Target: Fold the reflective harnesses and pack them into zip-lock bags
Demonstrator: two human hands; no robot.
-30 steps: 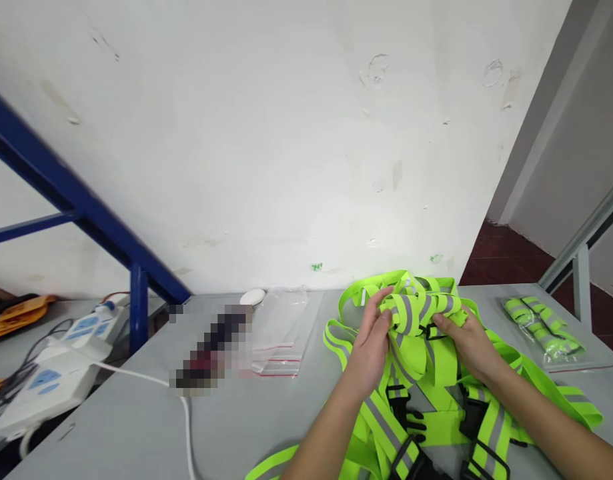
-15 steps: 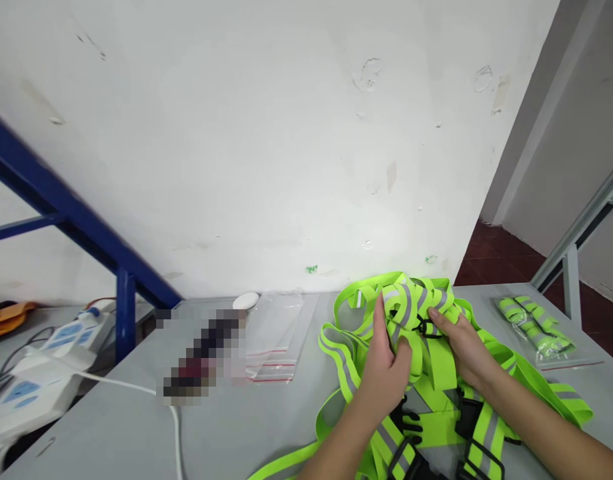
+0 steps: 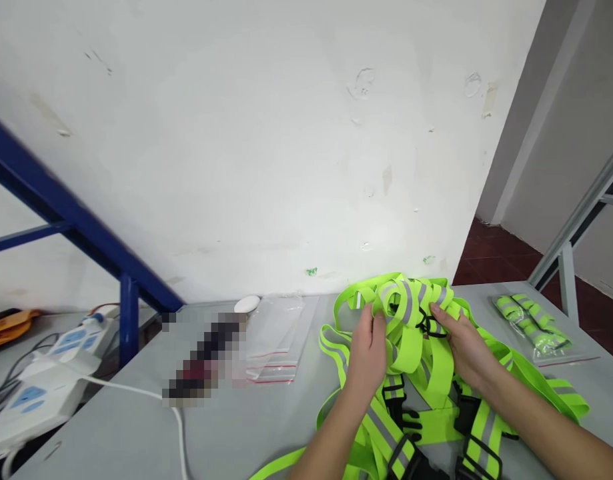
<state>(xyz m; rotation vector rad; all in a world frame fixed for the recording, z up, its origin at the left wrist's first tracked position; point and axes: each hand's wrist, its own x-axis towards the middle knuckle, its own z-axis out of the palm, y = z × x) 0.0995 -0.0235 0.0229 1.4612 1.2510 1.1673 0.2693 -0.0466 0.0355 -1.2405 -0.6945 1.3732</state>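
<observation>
A tangle of neon green straps [image 3: 439, 427] with grey reflective stripes and black buckles lies on the grey table. Above it, my left hand [image 3: 369, 350] has its fingers closed on the left side of a rolled part of the straps [image 3: 403, 300]. My right hand [image 3: 463, 343] grips the same straps on the right, its thumb beside a small black slider [image 3: 430, 325]. Loops hang down between the two hands. The fingertips of both hands are partly hidden by the webbing.
Clear zip bags [image 3: 276, 333] lie left of the straps, near a white oval object [image 3: 247, 304] and a blurred-out item. A bagged strap bundle [image 3: 533, 323] is at the right. White power strips [image 3: 41, 393] and a cable are at the left, by a blue frame [image 3: 129, 320].
My left hand has shifted slightly left and its thumb and fingers have drawn together on the strap. The loop beside it hangs wider. My right hand has hardly moved.
</observation>
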